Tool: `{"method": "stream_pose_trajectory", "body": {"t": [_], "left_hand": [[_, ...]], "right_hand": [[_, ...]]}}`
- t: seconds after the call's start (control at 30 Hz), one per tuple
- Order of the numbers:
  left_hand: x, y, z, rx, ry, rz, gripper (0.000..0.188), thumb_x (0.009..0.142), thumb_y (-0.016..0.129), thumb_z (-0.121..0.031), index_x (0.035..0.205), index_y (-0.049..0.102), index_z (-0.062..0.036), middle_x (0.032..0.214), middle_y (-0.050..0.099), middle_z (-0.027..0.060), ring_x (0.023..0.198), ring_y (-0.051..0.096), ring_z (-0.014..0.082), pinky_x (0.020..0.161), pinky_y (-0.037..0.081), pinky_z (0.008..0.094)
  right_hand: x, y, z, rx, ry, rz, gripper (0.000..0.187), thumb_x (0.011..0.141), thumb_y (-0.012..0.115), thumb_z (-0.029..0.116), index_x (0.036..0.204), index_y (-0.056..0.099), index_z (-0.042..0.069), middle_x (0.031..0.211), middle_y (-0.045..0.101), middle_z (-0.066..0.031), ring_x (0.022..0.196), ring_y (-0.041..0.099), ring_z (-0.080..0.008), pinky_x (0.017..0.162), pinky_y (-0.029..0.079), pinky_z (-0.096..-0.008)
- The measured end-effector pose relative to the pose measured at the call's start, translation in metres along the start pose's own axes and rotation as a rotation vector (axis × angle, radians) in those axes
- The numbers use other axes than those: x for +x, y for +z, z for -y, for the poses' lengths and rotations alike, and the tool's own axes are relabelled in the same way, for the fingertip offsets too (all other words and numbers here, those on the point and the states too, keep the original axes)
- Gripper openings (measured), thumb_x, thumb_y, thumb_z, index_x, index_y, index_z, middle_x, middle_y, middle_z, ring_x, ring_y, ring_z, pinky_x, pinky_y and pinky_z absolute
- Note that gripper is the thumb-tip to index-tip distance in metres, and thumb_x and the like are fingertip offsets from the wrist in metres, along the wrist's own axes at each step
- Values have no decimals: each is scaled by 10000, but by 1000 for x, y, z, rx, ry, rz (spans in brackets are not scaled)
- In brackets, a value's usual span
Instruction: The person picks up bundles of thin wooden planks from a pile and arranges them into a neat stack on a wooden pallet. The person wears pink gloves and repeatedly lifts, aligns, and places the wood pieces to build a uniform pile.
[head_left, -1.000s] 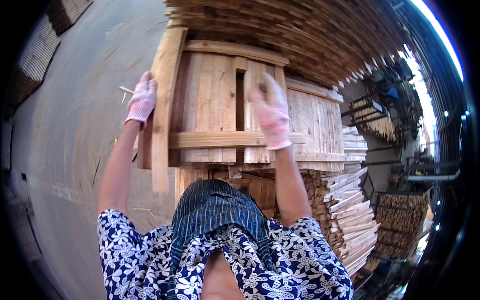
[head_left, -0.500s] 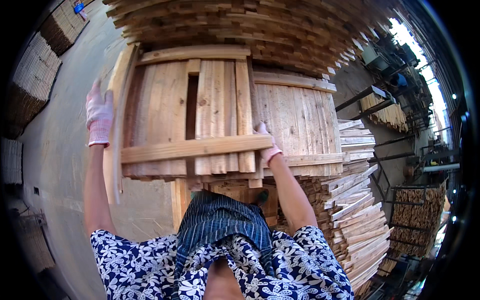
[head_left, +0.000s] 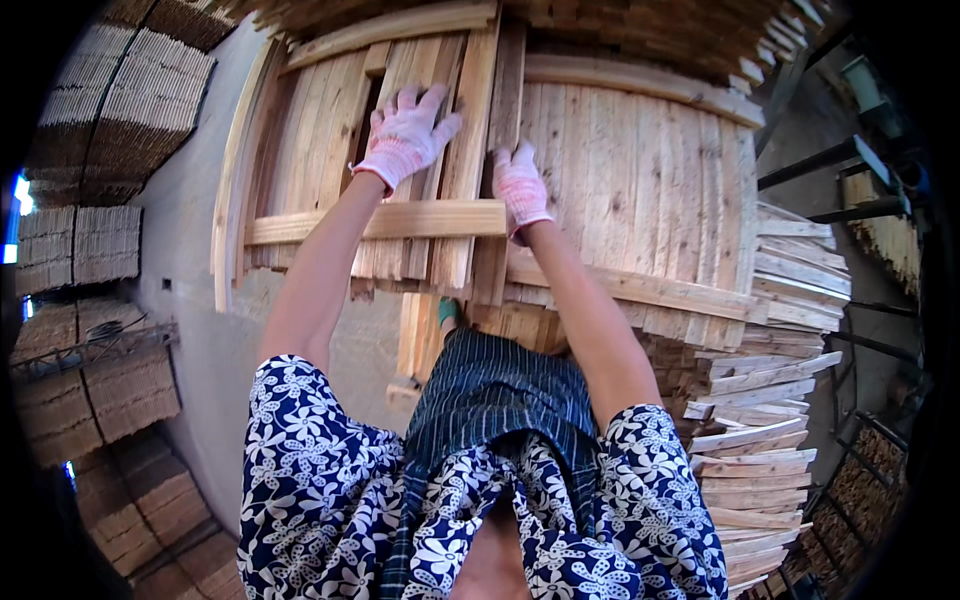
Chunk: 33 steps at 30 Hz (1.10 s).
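My left hand (head_left: 408, 140), in a pale pink knit glove, lies spread with fingers apart on the loose wooden slats (head_left: 325, 135) at the left. They are packed side by side in a stack with narrow battens across; a dark gap shows between two of them. A cross batten (head_left: 430, 219) runs along the near end. My right hand (head_left: 521, 190), gloved alike, rests at the batten's right end with its fingers stretched away from me. It is by the upright edge board (head_left: 507, 90) between the slats and a slatted wooden panel (head_left: 640, 180) on the right.
Piled timber (head_left: 640, 30) rises at the far side. Rough sticks (head_left: 755, 480) jut out at the right, near metal racks (head_left: 860, 470). Tall stacks of boards (head_left: 125, 110) line the left beyond the concrete floor (head_left: 200, 290). A green shoe (head_left: 449, 311) shows below the slats.
My left hand has left the outer left edge of the slats and moved right onto their top. My right hand has shifted slightly away from me; the view has also moved.
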<state>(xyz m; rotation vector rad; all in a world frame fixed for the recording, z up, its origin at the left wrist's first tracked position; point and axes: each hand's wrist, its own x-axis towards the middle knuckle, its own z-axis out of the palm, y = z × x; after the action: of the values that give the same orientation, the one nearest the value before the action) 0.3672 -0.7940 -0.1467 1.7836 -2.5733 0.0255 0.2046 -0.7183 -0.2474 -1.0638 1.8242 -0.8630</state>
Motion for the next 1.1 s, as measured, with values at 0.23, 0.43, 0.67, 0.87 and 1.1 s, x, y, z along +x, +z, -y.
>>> {"method": "stream_pose_trajectory", "body": {"t": [0.23, 0.43, 0.67, 0.87, 1.1], "left_hand": [[-3, 7, -3, -19, 19, -34, 789, 928, 511, -690, 1526, 408, -186, 1569, 366, 211, 1438, 360, 423, 1154, 263, 611], [-9, 0, -26, 37, 37, -34, 855, 898, 562, -696, 1522, 410, -132, 1531, 413, 223, 1404, 401, 432, 1128, 314, 568], [0, 21, -3, 53, 9, 4, 879, 901, 588, -667, 1574, 340, -158, 1579, 339, 213, 1475, 287, 422, 1179, 243, 564], [34, 13, 14, -36, 18, 243, 840, 871, 628, -648, 1470, 463, -84, 1462, 474, 283, 1400, 415, 435, 1153, 352, 462], [14, -29, -271, -425, 739, 256, 575, 931, 683, -323, 1375, 545, 15, 1372, 565, 237, 1308, 525, 363, 1110, 424, 429]], "right_hand": [[-11, 1, 15, 38, 70, -38, 691, 1020, 454, 417, 1556, 247, 34, 1387, 518, -343, 1256, 533, -518, 1060, 431, -551], [6, 13, -21, 13, -67, -76, 736, 1022, 477, 389, 1580, 185, 7, 1512, 406, -330, 1372, 451, -479, 1137, 397, -500], [-19, -70, -17, -29, -192, 184, 696, 999, 511, 452, 1539, 315, 59, 1449, 493, -296, 1310, 513, -480, 1101, 411, -534], [-150, -268, -118, 246, -479, -572, 386, 959, 625, 98, 1340, 600, 38, 1333, 599, -209, 1231, 572, -347, 1029, 477, -428], [-308, -378, -370, -198, 566, -980, 473, 986, 530, 301, 1384, 563, 48, 1305, 621, -269, 1227, 582, -416, 1065, 451, -455]]}}
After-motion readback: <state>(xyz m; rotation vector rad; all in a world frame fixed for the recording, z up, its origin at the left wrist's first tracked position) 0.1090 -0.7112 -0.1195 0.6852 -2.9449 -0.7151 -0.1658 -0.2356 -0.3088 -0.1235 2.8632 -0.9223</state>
